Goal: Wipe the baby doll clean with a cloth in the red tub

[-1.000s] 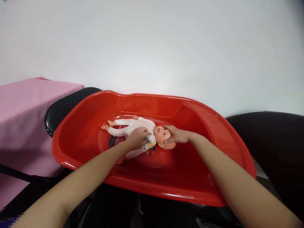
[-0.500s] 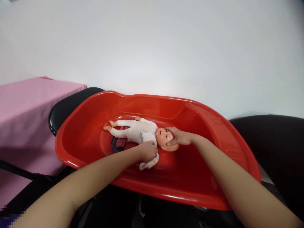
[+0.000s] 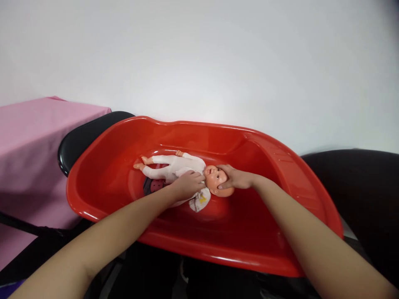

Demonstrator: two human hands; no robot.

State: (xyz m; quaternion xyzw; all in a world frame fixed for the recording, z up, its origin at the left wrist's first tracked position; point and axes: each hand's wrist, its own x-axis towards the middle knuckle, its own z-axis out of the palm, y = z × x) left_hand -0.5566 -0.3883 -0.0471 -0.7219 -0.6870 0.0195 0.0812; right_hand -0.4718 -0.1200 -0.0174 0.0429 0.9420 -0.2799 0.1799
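A baby doll point(image 3: 173, 162) with a white cloth body lies on its back inside a red plastic baby bathtub point(image 3: 249, 245), its head to the right and feet to the left. My right hand point(image 3: 236, 177) is wrapped round the top of the doll's head. With closed fingers my left hand point(image 3: 188, 184) holds a white cloth point(image 3: 200, 199) with a yellow print against the doll's chest and near shoulder. Part of the cloth hangs below my hand. The doll's near arm is hidden.
A dark picture with a pink face point(image 3: 152, 185) is on the tub floor under the doll. Left of the tub stand a black chair point(image 3: 84, 137) and a table with a pink cloth point(image 3: 46, 124). A black rounded surface point(image 3: 358, 182) is at right, a white wall point(image 3: 199, 62) behind.
My left hand has moved slightly up and left across the doll's chest, taking the white cloth with it. My right hand stays on the head. The view has shifted a little.
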